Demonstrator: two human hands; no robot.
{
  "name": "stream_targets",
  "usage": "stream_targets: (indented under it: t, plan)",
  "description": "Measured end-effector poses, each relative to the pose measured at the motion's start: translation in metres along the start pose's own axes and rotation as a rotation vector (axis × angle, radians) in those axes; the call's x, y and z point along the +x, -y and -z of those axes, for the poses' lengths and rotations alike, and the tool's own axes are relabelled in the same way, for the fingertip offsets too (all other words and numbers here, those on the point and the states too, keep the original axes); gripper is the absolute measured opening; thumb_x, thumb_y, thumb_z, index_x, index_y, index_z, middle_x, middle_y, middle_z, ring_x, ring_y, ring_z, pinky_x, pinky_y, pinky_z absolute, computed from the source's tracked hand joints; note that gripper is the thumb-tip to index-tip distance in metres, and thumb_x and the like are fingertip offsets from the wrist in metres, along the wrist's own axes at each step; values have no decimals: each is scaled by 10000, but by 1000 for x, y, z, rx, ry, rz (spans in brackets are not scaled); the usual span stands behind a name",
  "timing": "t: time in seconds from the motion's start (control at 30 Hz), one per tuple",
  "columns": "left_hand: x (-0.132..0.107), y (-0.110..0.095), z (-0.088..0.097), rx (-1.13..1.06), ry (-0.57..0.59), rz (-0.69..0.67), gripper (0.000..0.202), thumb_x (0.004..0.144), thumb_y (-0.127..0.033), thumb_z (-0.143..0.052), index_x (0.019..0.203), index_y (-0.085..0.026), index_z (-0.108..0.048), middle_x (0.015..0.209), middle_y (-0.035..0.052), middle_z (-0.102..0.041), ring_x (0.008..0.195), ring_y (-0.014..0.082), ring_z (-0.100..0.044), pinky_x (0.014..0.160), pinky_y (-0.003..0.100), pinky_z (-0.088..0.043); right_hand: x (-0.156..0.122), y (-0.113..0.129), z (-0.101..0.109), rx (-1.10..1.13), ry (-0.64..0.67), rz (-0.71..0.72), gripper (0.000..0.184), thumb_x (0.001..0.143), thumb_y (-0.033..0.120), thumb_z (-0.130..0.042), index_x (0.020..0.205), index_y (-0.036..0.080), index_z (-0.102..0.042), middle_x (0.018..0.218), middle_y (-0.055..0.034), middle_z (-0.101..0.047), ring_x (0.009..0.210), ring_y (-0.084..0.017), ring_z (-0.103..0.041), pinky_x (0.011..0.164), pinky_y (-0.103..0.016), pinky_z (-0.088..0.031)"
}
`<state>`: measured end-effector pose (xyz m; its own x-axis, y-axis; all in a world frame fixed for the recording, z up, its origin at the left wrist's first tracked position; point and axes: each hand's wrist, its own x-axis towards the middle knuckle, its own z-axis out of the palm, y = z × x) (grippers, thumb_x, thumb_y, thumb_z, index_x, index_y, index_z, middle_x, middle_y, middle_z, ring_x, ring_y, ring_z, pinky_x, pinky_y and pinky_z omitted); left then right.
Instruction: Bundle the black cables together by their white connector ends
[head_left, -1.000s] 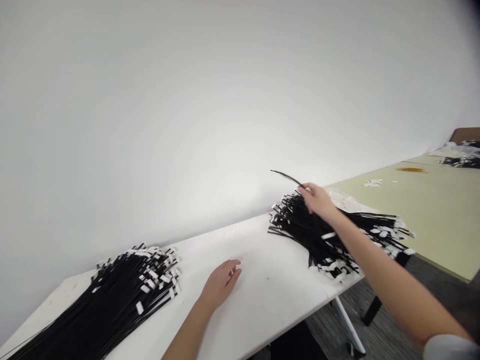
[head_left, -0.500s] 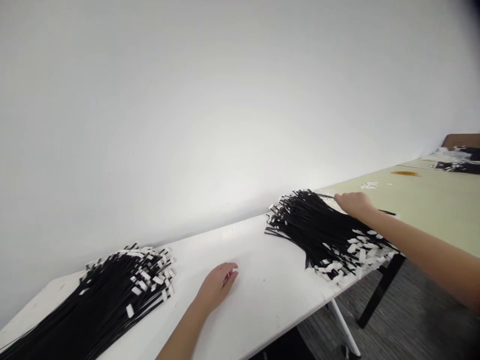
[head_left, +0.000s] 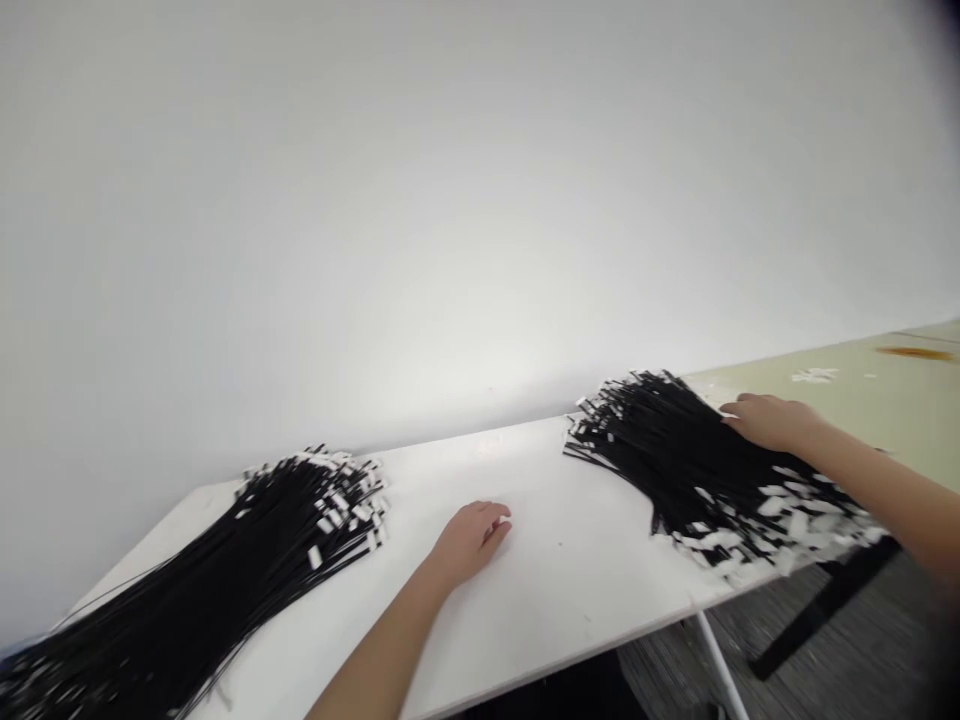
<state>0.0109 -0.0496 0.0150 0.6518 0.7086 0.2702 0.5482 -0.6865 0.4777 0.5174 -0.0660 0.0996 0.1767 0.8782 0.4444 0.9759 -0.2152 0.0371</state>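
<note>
To the right on the white table lies a pile of thin black cords (head_left: pixel 675 440) with small white tabs at both ends. Over its far right side is my right hand (head_left: pixel 769 420), back up, fingertips resting at the cords and slightly apart; no single cord shows in it. My left hand (head_left: pixel 469 540) rests on the bare white table between two piles, its fingers loosely bent and thumb apart, holding nothing. A second, longer pile of black cords (head_left: pixel 247 560), white tabs at its near-hand end, spreads to the lower left.
Behind the white table (head_left: pixel 517 620) stands a plain white wall (head_left: pixel 450 200). A pale green tabletop (head_left: pixel 847 400) adjoins on the right, bearing a few white bits (head_left: pixel 815 376) and an orange-brown patch (head_left: pixel 915 353). A dark table leg (head_left: pixel 817 610) shows below.
My view has turned left, so everything sits further right. My right hand held a single black cord before; now it lies lower against the pile and that cord no longer stands out. The left hand keeps its pose.
</note>
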Motion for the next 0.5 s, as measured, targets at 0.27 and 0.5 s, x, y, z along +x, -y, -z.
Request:
stream_targets:
  t: [0.27,0.5]
  plan:
    - [-2,6,-9,72,-11,-88,278,861,-324,-355,956,-188,-578,802,45,-605,778,149,-531,760,298,-401,-20,163,16,248,89,458,313,815,408,-455,1064,271,-586,1083,-83,-563,972,-227,-523,848,-369,-387]
    - [-3,10,-13,59,-29,-113,211,833,-260,-383,888,-169,-565,739,34,-577,687,138,-494,655,280,-389,-45,355,4,856,178,707,216,789,317,-505,964,297,-631,975,-30,-613,907,-218,-543,795,-353,-404]
